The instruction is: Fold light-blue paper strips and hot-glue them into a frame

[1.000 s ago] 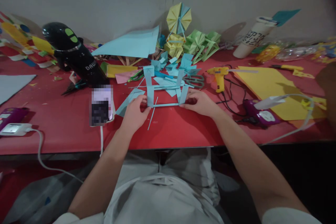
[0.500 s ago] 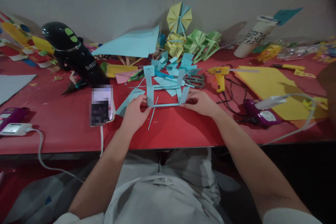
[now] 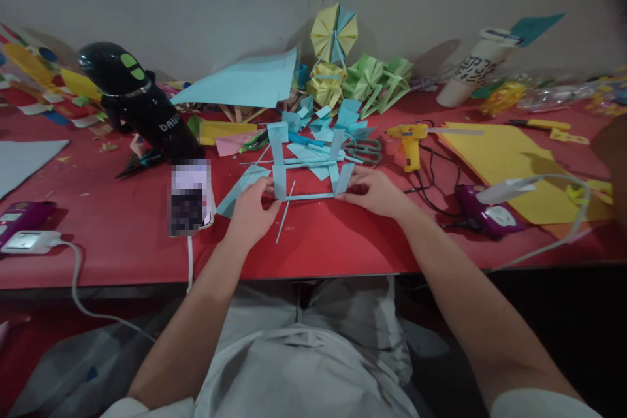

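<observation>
Head view, one light-blue paper-strip frame [image 3: 310, 196], long axis left to right, four posts [image 3: 279, 179] pointing up, left hand [image 3: 252, 209] pinching one end, right hand [image 3: 375, 191] pinching the other.

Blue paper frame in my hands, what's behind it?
Behind the blue paper frame: blue scraps, scissors and folded paper fans near the wall. The scraps cover the table beneath them.

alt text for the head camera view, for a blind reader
Two bare hands hold a light blue paper frame on a red table, left hand at its left post, right hand at its right. Beyond lie scissors, a yellow glue gun and folded paper fans.
</observation>
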